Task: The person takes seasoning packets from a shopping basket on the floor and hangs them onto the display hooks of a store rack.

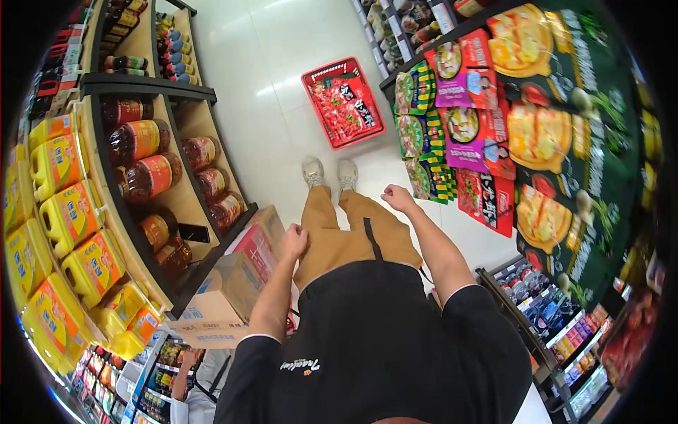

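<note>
My left hand (295, 240) hangs beside my tan trousers, fingers curled in, and nothing shows in it. Farther forward on the other side is my right hand (399, 198), closed in a loose fist with nothing visible inside. A red shopping basket (309, 107) stands on the floor ahead of my shoes, apart from both hands. Several red food packets (347, 116) lie in it. Nearest to my right hand are green packets (429, 177) at the edge of a display. A cardboard box (240, 283) sits low beside my left forearm.
Shelves on the left carry large dark bottles (152, 177) and yellow jugs (70, 215). At right stands a display with purple packets (470, 138) and red packets (486, 201). Another person's arm (182, 378) shows at the lower left. Pale tiled floor (261, 148) runs between the shelves.
</note>
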Action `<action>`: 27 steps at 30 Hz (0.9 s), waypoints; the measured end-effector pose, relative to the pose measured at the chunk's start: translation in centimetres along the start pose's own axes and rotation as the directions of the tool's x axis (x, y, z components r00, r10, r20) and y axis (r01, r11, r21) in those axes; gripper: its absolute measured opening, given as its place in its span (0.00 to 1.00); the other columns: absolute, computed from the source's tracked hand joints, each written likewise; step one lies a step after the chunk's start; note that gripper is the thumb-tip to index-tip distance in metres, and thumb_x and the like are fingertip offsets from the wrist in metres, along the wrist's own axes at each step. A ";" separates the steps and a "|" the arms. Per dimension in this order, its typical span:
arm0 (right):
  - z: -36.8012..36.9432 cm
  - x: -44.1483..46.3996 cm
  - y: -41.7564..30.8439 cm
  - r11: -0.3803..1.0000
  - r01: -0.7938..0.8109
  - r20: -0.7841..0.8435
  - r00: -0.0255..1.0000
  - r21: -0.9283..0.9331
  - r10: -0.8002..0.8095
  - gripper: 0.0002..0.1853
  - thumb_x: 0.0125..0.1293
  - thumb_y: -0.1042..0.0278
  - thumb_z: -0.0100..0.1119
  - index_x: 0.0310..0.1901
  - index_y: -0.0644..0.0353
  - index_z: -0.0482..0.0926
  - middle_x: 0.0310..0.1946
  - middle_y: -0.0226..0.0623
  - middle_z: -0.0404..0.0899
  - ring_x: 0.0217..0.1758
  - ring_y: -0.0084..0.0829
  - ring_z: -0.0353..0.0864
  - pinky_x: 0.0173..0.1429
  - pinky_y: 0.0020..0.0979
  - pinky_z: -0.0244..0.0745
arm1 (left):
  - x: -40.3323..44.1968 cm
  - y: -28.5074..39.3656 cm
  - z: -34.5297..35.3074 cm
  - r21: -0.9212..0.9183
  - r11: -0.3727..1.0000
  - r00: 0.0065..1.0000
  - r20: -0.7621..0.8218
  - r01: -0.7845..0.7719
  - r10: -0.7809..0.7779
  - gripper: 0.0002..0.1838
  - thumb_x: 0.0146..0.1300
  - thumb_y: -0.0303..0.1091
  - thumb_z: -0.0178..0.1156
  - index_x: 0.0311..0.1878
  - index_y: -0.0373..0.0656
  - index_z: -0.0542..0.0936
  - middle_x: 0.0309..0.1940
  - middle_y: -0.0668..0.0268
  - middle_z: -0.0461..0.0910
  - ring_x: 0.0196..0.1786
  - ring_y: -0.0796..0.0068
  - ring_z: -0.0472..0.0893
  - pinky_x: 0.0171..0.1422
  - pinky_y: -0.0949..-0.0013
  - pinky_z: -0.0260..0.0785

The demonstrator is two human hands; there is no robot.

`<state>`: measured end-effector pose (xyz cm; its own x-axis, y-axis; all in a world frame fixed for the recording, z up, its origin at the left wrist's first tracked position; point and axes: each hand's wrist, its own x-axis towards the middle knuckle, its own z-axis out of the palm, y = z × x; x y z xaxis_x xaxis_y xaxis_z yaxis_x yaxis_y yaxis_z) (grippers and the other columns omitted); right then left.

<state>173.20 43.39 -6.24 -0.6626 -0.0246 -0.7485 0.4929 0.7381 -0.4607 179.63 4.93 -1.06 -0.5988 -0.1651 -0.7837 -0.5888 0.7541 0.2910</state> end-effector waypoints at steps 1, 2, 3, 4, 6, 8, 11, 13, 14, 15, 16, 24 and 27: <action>0.5 1.0 -0.1 1.000 -0.019 0.015 1.000 0.018 0.019 0.21 0.58 0.52 0.63 0.45 0.62 0.81 0.39 0.45 0.84 0.44 0.40 0.84 0.51 0.37 0.77 | 0.4 -0.5 0.7 0.029 1.000 1.000 0.017 -0.012 0.011 0.17 0.60 0.44 0.55 0.43 0.41 0.79 0.39 0.54 0.83 0.45 0.53 0.82 0.51 0.55 0.73; 1.3 2.0 -0.1 0.999 -0.042 0.032 0.999 0.035 0.041 0.21 0.58 0.52 0.63 0.45 0.61 0.81 0.40 0.45 0.84 0.45 0.40 0.84 0.52 0.37 0.77 | 0.7 -1.3 1.6 -0.005 1.000 0.999 0.039 -0.025 0.025 0.16 0.60 0.44 0.56 0.43 0.41 0.79 0.39 0.55 0.84 0.45 0.53 0.82 0.50 0.55 0.73; 1.8 3.3 -0.1 0.997 -0.062 0.046 0.997 0.049 0.060 0.21 0.58 0.51 0.63 0.45 0.60 0.81 0.40 0.44 0.84 0.46 0.41 0.83 0.52 0.38 0.77 | 1.6 -2.5 3.1 -0.042 0.998 0.998 0.056 -0.040 0.042 0.16 0.60 0.44 0.56 0.43 0.41 0.79 0.38 0.55 0.84 0.44 0.53 0.82 0.50 0.55 0.73; 2.3 5.0 0.0 0.996 -0.057 0.044 0.998 0.063 0.055 0.20 0.58 0.52 0.63 0.45 0.60 0.81 0.39 0.44 0.84 0.45 0.40 0.84 0.51 0.37 0.77 | 2.6 -2.9 3.9 -0.079 0.995 0.996 0.072 -0.055 0.061 0.16 0.61 0.43 0.57 0.43 0.41 0.79 0.38 0.55 0.84 0.44 0.53 0.82 0.49 0.55 0.73; 4.0 8.2 0.3 0.994 -0.056 0.039 0.998 0.098 0.053 0.20 0.59 0.53 0.64 0.44 0.62 0.81 0.37 0.44 0.84 0.42 0.38 0.84 0.49 0.35 0.77 | 4.2 -2.9 5.1 -0.069 0.996 0.993 0.102 -0.048 0.055 0.15 0.61 0.43 0.57 0.42 0.41 0.79 0.37 0.55 0.84 0.43 0.54 0.83 0.48 0.55 0.73; 4.8 11.5 -0.3 0.986 -0.063 0.029 0.998 0.154 0.059 0.19 0.58 0.53 0.63 0.44 0.61 0.81 0.37 0.44 0.84 0.42 0.40 0.84 0.50 0.36 0.77 | 5.7 -2.7 6.5 -0.094 0.995 0.991 0.128 -0.034 0.046 0.15 0.62 0.43 0.58 0.42 0.41 0.79 0.37 0.55 0.84 0.43 0.54 0.83 0.48 0.55 0.73; 7.2 18.0 -0.1 0.985 -0.027 -0.013 0.999 0.168 0.029 0.18 0.58 0.54 0.62 0.42 0.61 0.81 0.36 0.45 0.84 0.42 0.43 0.84 0.49 0.38 0.77 | 8.0 -1.9 8.0 -0.179 0.984 0.989 0.146 -0.011 0.038 0.13 0.62 0.40 0.57 0.41 0.40 0.79 0.35 0.55 0.83 0.42 0.53 0.82 0.47 0.55 0.73; 8.8 22.6 0.0 0.994 0.012 -0.039 0.999 0.111 -0.008 0.17 0.59 0.56 0.61 0.42 0.61 0.80 0.35 0.45 0.84 0.42 0.45 0.83 0.48 0.39 0.77 | 8.9 -1.7 9.3 -0.171 0.984 0.988 0.134 -0.048 0.071 0.13 0.62 0.40 0.57 0.41 0.39 0.79 0.35 0.55 0.83 0.42 0.52 0.82 0.47 0.55 0.73; 9.4 24.8 -0.2 0.997 0.032 -0.045 0.999 0.063 -0.030 0.16 0.59 0.57 0.60 0.43 0.61 0.79 0.36 0.46 0.84 0.42 0.46 0.83 0.48 0.40 0.77 | 9.1 -2.0 9.9 -0.164 0.984 0.988 0.128 -0.067 0.088 0.13 0.61 0.40 0.57 0.41 0.39 0.79 0.35 0.55 0.83 0.42 0.52 0.82 0.47 0.55 0.73; 9.9 26.8 -0.7 0.998 0.054 -0.050 0.997 0.015 -0.053 0.15 0.59 0.59 0.59 0.43 0.61 0.79 0.36 0.46 0.83 0.43 0.46 0.83 0.48 0.41 0.77 | 9.2 -2.1 10.4 -0.138 0.989 0.984 0.166 -0.047 0.070 0.13 0.61 0.39 0.58 0.41 0.38 0.79 0.36 0.53 0.82 0.43 0.52 0.81 0.48 0.55 0.72; 10.5 28.8 -1.3 0.998 0.063 -0.052 0.997 -0.020 -0.064 0.15 0.60 0.60 0.58 0.45 0.61 0.78 0.38 0.46 0.83 0.44 0.47 0.82 0.49 0.41 0.77 | 9.1 -2.5 11.0 -0.132 0.989 0.981 0.175 -0.066 0.089 0.13 0.61 0.38 0.58 0.41 0.38 0.79 0.37 0.53 0.82 0.44 0.52 0.80 0.49 0.55 0.72; 13.3 40.3 -5.8 0.859 0.197 0.167 0.977 -0.472 -0.133 0.29 0.61 0.70 0.54 0.66 0.53 0.63 0.54 0.46 0.73 0.54 0.51 0.77 0.54 0.48 0.75 | 8.0 -3.4 12.1 -0.151 0.986 0.979 0.180 -0.071 0.098 0.11 0.60 0.36 0.60 0.42 0.40 0.80 0.38 0.56 0.81 0.42 0.53 0.78 0.50 0.56 0.69; 13.3 45.0 -6.1 0.825 0.205 -0.016 0.968 -0.527 -0.251 0.34 0.60 0.74 0.53 0.69 0.54 0.59 0.57 0.46 0.70 0.54 0.51 0.77 0.56 0.47 0.75 | 7.7 -3.2 11.6 -0.149 0.988 0.987 0.149 -0.044 0.067 0.11 0.59 0.36 0.62 0.41 0.40 0.80 0.37 0.57 0.81 0.41 0.54 0.78 0.49 0.56 0.69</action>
<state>147.87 28.86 -43.44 -0.7740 -0.1984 -0.6013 -0.0265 0.9590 -0.2822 183.26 8.61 -14.38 -0.5493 -0.0180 -0.8354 -0.6359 0.6575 0.4040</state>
